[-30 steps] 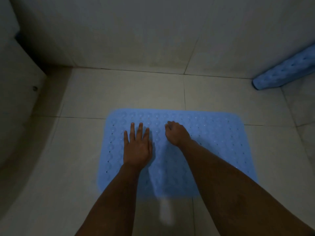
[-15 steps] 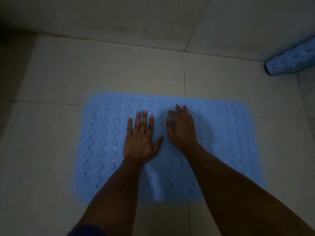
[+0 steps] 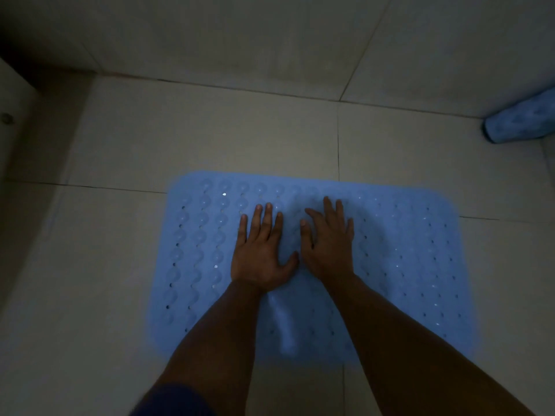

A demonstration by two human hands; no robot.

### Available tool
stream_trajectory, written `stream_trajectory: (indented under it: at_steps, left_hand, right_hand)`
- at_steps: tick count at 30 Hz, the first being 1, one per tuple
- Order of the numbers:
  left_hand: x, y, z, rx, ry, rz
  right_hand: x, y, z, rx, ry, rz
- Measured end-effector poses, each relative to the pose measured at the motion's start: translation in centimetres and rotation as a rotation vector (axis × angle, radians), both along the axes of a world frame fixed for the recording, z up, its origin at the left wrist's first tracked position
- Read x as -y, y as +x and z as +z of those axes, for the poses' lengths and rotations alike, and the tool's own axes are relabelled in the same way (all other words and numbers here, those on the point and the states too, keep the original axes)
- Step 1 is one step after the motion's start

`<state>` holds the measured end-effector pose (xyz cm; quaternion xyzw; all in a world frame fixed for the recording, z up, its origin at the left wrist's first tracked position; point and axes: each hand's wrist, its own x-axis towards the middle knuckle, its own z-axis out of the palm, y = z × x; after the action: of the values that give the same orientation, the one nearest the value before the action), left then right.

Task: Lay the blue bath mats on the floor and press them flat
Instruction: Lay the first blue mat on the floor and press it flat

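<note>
A blue bath mat (image 3: 405, 265) with rows of bumps and small holes lies spread on the pale tiled floor. My left hand (image 3: 259, 250) rests palm down on its middle, fingers together and pointing away from me. Right beside it, my right hand (image 3: 329, 244) also lies flat on the mat with fingers slightly spread. The two thumbs nearly touch. A light crease or ridge runs down the mat between my forearms. A second blue mat (image 3: 519, 121), rolled up, lies at the far right against the wall.
The tiled wall (image 3: 270, 40) meets the floor just beyond the mat. A pale fixture (image 3: 12, 115) with a small round fitting stands at the left edge. Bare floor tiles (image 3: 90, 265) surround the mat.
My right hand has gone from a loose fist to flat on the mat. Both hands slid a little farther away from me, and the view has tilted down closer over the mat.
</note>
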<state>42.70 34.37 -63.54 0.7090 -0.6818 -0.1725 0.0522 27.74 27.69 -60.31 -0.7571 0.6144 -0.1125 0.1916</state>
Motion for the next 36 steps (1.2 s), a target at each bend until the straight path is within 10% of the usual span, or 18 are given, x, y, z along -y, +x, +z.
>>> stream_trajectory:
  at_steps: [5, 14, 36]
  left_hand:
    - [1.7, 3.4, 5.7, -0.285, 0.193, 0.172]
    - [-4.1, 9.4, 5.2, 0.077, -0.081, 0.311]
    - [-9.9, 10.2, 3.4, 0.065, -0.144, 0.39]
  right_hand:
    - [-0.4, 1.9, 4.8, 0.059, 0.146, 0.022]
    - [-4.4, 10.2, -0.1, -0.117, 0.095, 0.396]
    - [-6.1, 10.5, -2.1, -0.195, 0.062, 0.416]
